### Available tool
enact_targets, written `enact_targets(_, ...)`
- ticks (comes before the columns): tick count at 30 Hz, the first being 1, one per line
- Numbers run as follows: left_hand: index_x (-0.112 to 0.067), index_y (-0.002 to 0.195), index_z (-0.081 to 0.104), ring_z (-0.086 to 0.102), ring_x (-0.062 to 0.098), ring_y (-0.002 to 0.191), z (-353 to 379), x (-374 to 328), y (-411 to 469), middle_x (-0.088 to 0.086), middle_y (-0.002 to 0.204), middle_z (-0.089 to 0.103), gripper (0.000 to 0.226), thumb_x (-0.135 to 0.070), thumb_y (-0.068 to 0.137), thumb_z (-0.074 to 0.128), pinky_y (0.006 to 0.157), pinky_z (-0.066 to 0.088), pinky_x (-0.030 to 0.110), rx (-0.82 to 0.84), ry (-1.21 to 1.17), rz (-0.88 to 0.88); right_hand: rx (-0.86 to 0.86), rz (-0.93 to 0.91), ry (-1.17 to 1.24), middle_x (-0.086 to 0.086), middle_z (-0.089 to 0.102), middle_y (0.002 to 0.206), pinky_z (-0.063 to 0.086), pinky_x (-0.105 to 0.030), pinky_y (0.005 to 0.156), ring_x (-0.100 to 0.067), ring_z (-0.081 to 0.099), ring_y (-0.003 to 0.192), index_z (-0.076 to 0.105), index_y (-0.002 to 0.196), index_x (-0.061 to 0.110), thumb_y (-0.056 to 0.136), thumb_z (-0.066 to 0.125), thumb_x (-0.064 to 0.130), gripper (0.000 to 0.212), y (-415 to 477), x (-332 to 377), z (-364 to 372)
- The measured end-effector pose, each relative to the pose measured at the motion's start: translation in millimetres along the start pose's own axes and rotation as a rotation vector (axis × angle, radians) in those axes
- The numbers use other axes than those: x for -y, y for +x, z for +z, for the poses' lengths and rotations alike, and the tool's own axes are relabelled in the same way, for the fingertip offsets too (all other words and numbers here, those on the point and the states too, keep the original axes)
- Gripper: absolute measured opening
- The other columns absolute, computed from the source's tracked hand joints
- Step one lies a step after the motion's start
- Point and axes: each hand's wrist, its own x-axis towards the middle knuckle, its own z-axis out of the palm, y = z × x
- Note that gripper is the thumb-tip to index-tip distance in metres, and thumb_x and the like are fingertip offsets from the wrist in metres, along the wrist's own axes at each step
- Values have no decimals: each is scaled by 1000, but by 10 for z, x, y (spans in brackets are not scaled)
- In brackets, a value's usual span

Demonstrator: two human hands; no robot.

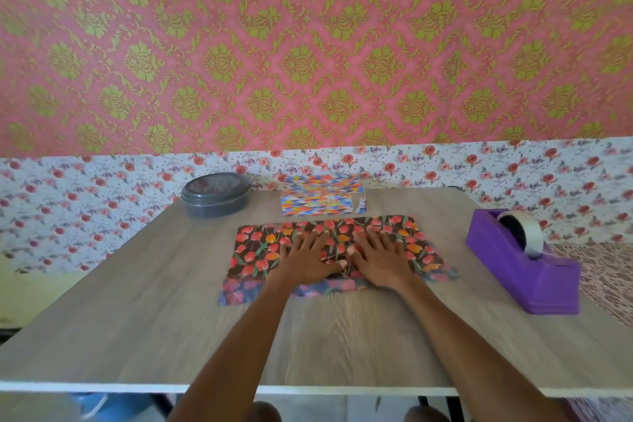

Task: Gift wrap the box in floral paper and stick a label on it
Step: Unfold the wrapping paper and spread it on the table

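1. Left hand (308,259): palm down, fingers straight and spread, pressing flat on the tulip-print wrapping paper (255,250). It grips nothing.
2. Right hand (380,259): same posture, flat and spread on the paper, just beside the left. The thumbs nearly meet over a creased patch in the sheet's middle.
3. The paper lies on the wooden table (137,301). It has a dark ground with red and orange tulips. Along its near edge runs a paler bluish strip (239,293); cannot tell whether this is a fold or the underside.
4. Box (322,202): multicoloured geometric print, unwrapped. It stands on the table just behind the paper's far edge, apart from both hands.
5. Grey round lidded container (215,195): back left, near the box.
6. Purple tape dispenser (524,271): right side, apart from the paper, with a tape roll (529,233) mounted in it.
7. Behind the table is a rose-print wall band (102,202), with pink-and-green damask wallpaper (308,44) above it.
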Motion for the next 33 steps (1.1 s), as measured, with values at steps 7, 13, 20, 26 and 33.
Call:
enact_targets(7,-27,157,-1,-6,30,151,55,128,-48,4,165,-6,102,-88,77,17,120,-5,55,62,106,-19,150,10,-74,-1,-14,163,-6,-51,119,-28,-10,150,-9,155,34,94,7,70,72,44,-154,-59)
enact_targets(13,-27,157,0,-6,26,151,30,156,-122,1,165,-7,108,-92,73,24,119,-5,54,78,84,-27,168,-18,-95,4,-15,163,-5,-50,120,-23,-11,151,-9,155,36,91,9,76,77,6,-256,-78)
enact_targets(20,-27,157,6,-5,25,151,-66,166,-231,1,165,-2,98,-84,79,25,119,-5,56,143,-100,54,205,-65,-4,1,-1,165,5,-49,120,-26,0,151,4,157,30,92,22,74,80,-92,-310,-218)
enact_targets(26,-26,116,61,54,15,104,-191,168,-501,-4,116,59,66,-75,72,61,94,45,35,6,-201,221,-294,-164,568,5,69,112,44,-12,83,-5,64,101,69,116,16,90,69,27,28,-309,-189,-306)
enact_targets(33,-22,102,72,60,12,84,-257,-16,-628,-7,96,67,17,-33,92,64,74,51,27,-103,-148,250,-506,-450,346,25,65,74,45,-16,62,8,58,68,77,87,28,84,75,18,10,-526,-73,-339)
